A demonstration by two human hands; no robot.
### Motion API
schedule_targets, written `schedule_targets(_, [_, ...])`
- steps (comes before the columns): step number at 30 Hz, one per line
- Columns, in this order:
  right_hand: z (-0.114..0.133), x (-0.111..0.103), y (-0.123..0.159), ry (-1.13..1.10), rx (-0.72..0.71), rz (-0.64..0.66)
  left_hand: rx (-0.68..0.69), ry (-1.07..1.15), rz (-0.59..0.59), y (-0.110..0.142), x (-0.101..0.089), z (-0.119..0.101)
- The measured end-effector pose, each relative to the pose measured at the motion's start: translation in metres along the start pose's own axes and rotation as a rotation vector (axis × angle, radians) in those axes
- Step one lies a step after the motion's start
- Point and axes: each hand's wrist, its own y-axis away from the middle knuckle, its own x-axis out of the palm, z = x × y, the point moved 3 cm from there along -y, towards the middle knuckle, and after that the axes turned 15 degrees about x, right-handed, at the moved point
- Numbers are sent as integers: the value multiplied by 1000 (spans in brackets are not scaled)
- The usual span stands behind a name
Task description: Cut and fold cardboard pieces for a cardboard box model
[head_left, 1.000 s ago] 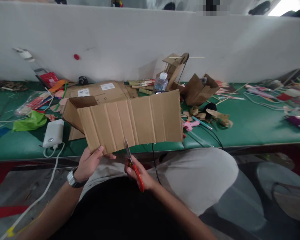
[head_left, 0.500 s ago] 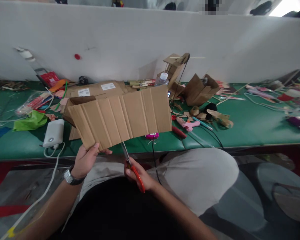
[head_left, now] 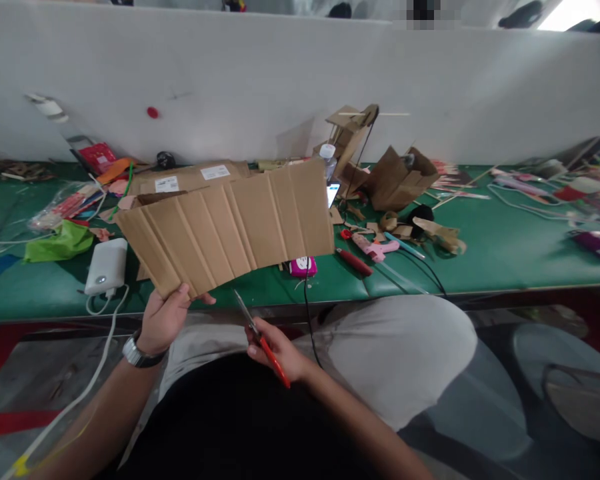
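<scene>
- The cardboard (head_left: pixel 230 227) looks light for its size: stiff along its ridges, but likely to bend at the creases between them.
- Its dry, papery face should grip well; a hard squeeze could crush it, and the long unsupported end may sag or twist.
- The lower left corner gives a firm pinch; a second good hold would be the far right edge, to steady the span.
- The left hand (head_left: pixel 165 320) pinches that lower corner, thumb on the near face, so the sheet stretches up and to the right from it, above the front of the green counter (head_left: pixel 335 287).
- The right hand (head_left: pixel 285 350) is closed around the scissors (head_left: pixel 276 365), red handles toward the body; these are rigid and best held by those handles.
- The blades look nearly together, their tip just below the cardboard's bottom edge, apart from it.
</scene>
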Motion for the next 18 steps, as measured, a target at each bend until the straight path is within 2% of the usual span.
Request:
schedule_targets(5, [5,1,2,9,-45,3,-82,99,7,1,-9,1])
schedule_targets(7, [7,1,2,-39,-72,1,-159,162,84,3,-9,-1])
schedule_targets(10, [9,1,3,-67,-92,0,-323,249,284,10,-5,-4])
schedule_targets(12, [10,2,3,-51,-91,2,-388,298,369,17,-2,-4])
schedule_targets(14, [9,3,3,-48,-82,0,-401,332,386,23,0,-3])
schedule_targets(18, [4,7,2,-113,-59,15,-398,345,348,29,3,2])
